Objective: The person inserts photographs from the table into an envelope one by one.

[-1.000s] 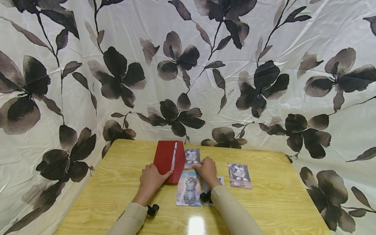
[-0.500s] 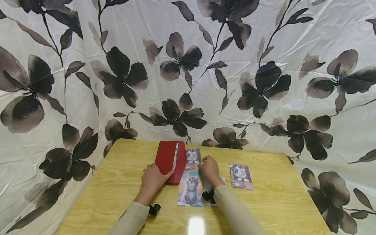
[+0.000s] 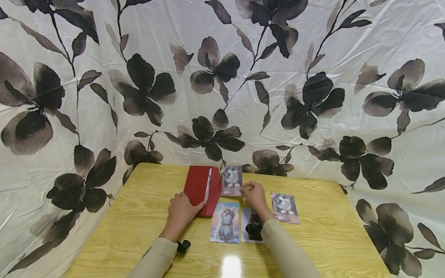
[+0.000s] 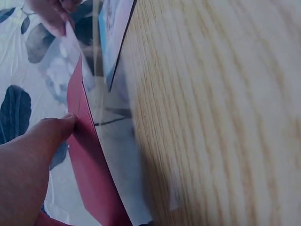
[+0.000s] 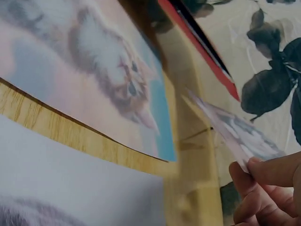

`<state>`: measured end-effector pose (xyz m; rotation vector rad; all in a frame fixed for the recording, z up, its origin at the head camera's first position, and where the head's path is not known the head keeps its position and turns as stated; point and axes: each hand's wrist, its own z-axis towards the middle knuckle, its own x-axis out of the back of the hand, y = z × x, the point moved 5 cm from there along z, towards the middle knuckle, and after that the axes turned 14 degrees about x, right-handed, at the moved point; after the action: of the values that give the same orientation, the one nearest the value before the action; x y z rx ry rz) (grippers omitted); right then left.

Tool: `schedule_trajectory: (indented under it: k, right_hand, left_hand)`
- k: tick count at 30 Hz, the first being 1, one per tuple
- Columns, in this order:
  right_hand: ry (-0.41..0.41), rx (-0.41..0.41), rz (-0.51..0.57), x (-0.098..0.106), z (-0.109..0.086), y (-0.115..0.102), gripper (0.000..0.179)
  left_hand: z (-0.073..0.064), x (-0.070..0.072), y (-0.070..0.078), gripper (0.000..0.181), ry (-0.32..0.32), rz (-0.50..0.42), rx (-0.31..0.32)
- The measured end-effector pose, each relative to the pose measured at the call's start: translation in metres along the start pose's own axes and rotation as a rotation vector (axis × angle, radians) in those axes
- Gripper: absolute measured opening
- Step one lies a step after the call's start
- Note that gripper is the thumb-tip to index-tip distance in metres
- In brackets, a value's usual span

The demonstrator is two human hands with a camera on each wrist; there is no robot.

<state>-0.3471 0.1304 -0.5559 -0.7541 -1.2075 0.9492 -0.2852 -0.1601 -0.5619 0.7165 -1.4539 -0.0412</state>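
My left hand (image 3: 182,210) holds the lower part of a red envelope (image 3: 197,183), its thumb lying on the front. The envelope's flap side faces right, and a strip of white shows at its opening. In the right wrist view, the thumb and forefinger of my right hand (image 5: 268,188) pinch the edge of a cat picture card (image 5: 235,127). That card (image 3: 231,179) is right beside the envelope in the head view, tilted up off the table. Below it lies a kitten card (image 3: 224,224) with a pastel background. A white-edged card (image 3: 246,227) is partly hidden under my right wrist.
Another grey-and-white cat card (image 3: 285,208) lies to the right on the wooden table (image 3: 323,239). A floral cloth (image 3: 243,96) hangs behind the table's back edge. Small black cameras sit on both wrists.
The right hand has drawn the cat card up from the table, moving slightly right and away. More of the white-edged card now shows. The left hand and envelope have stayed almost still.
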Motion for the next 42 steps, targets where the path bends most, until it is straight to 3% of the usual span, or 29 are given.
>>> schedule_trajectory:
  k: [7, 17, 32, 42]
  right_hand:
    - [0.088, 0.002, 0.026, 0.013, 0.003, 0.002, 0.011]
    - [0.122, 0.068, 0.074, 0.021, -0.001, -0.011, 0.016]
    - [0.049, 0.054, 0.170, -0.009, -0.017, -0.015, 0.017]
    - [0.022, 0.026, 0.230, -0.025, -0.021, -0.017, 0.016]
  left_hand:
    - [-0.001, 0.002, 0.003, 0.094, 0.008, 0.009, -0.012]
    - [-0.003, 0.001, 0.003, 0.093, 0.007, 0.005, 0.004]
    - [-0.005, 0.001, 0.002, 0.097, 0.025, 0.002, -0.006]
    - [-0.005, 0.002, 0.003, 0.097, 0.005, 0.012, -0.010]
